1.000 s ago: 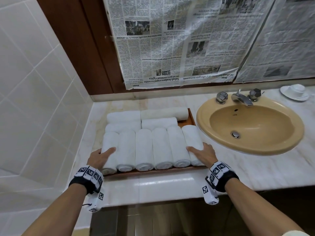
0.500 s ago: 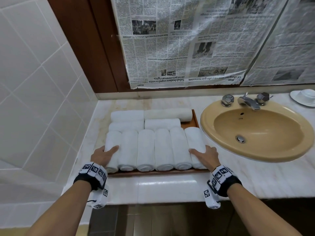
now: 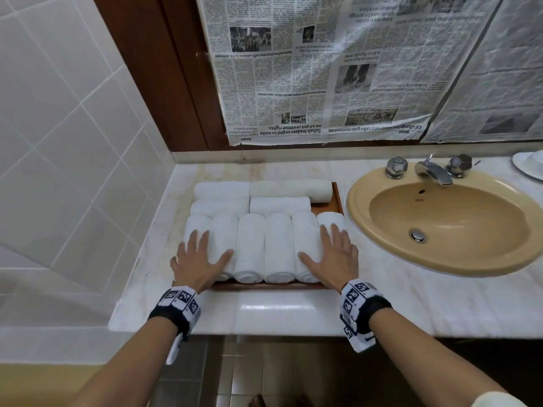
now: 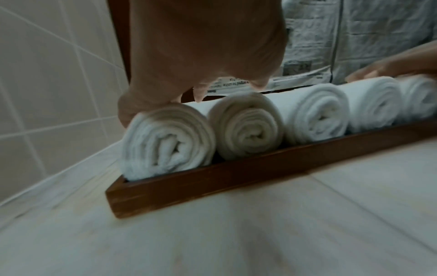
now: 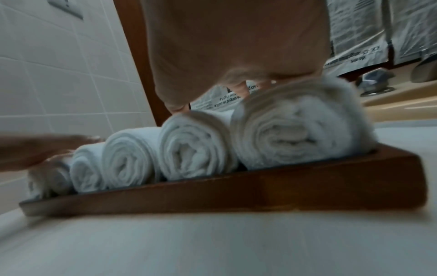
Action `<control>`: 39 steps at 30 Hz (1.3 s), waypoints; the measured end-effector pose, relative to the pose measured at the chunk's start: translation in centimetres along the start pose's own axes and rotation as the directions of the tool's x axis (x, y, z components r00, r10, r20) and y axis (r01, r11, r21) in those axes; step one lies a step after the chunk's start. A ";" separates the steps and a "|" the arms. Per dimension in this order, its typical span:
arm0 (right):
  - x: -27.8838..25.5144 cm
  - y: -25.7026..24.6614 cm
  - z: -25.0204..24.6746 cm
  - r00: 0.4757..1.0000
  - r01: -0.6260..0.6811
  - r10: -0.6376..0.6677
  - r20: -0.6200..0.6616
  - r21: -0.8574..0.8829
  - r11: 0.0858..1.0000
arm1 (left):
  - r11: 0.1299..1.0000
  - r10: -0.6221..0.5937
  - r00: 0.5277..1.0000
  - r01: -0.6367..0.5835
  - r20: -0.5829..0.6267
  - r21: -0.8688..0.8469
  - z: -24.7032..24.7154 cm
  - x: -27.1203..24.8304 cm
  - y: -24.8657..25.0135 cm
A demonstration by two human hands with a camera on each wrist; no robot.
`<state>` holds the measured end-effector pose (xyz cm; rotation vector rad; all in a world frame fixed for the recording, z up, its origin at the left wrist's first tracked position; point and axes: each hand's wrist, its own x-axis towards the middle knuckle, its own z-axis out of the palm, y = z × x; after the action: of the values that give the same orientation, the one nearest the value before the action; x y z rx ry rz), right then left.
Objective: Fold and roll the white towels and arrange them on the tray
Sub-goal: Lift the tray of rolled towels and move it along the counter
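white rolled towels (image 3: 279, 245) fill tray (image 3: 264, 286); both hands (image 3: 199, 259) flat atop

Flat hands (image 3: 199, 261) on rolled towels (image 3: 279, 245)

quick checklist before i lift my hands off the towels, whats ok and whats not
1. Front row of six rolled towels lies side by side in the tray: ok.
2. Left hand lies flat on the two leftmost rolls: ok.
3. Right hand lies flat on the two rightmost rolls: ok.
4. Four back towels lie crosswise behind the row: ok.
5. Back right roll reaches farther right than the roll in front of it: not ok.
6. Rolls stay tight once released: cannot tell.
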<state>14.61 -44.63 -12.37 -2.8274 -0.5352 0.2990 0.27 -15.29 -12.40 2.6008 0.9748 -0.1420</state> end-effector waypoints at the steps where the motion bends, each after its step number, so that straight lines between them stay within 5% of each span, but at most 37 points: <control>1: 0.2 -0.3 0.3 1.000 0.011 -0.011 0.024 -0.036 0.999 | 0.998 0.016 0.999 -0.017 0.030 0.055 0.1 -0.2 0.4; 19: -0.3 -6.1 2.9 0.993 0.104 -0.101 0.059 -0.047 0.993 | 0.968 0.176 0.979 -0.191 0.102 0.165 2.2 -1.2 5.9; 25: -0.5 -5.4 2.5 0.989 0.144 -0.143 0.033 -0.022 0.989 | 0.970 0.228 0.969 -0.234 0.094 0.069 1.8 -0.6 5.1; 28: -1.7 -4.0 2.1 0.995 0.091 -0.091 -0.035 -0.007 0.996 | 0.968 0.244 0.968 -0.247 0.058 0.045 1.2 -0.7 3.9; 32: -3.0 -1.3 1.9 0.986 -0.112 0.111 -0.121 0.000 0.994 | 0.994 0.111 0.993 -0.110 -0.039 0.024 0.5 -0.9 1.1; 39: -2.3 -0.1 1.7 0.982 -0.182 0.187 -0.036 0.100 0.978 | 0.999 0.052 0.996 -0.053 -0.074 -0.009 0.8 -0.9 -1.2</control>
<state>12.09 -45.09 -13.57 -2.7859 -0.2416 0.2856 -1.15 -15.31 -13.33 2.6354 0.9279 -0.0277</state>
